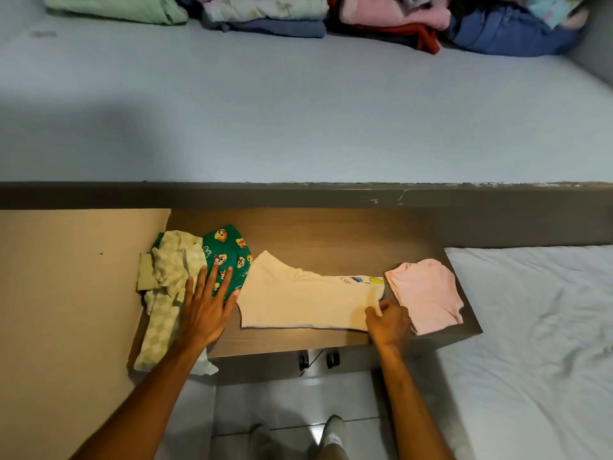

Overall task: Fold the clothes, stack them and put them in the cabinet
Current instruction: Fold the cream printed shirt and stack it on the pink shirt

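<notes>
Cream cotton lay spread in front of you: a shirt [305, 300] folded into a long strip across a brown wooden tabletop [348, 234], with a small cartoon print and some lettering showing near its right end. Your right hand [389, 322] had its grip closed on the shirt's lower right corner, fingers curled around the edge of the cloth. Your left hand [207, 300] was open and flat, fingers spread, resting partly on a green garment with cartoon faces [229, 250] and partly on a pale green checked garment [169, 287] that lay rumpled and hung a little over the tabletop's near edge. It was holding nothing.

Just beside the shirt on the right sat a small pink garment [426, 293], already folded, close to your right hand. Beyond the tabletop stretched a bed with a light blue sheet [298, 111], and along its far side sat stacks of folded clothes [265, 14] in green, purple, pink, red and blue. No cabinet was visible.

You seemed to be partway through folding the shirt, with the lengthwise fold done. The next move probably called for carrying the gripped right end over to the left end, with your left hand pinning the cloth so the strip did not slide or bunch. The two green garments remained unfolded.
</notes>
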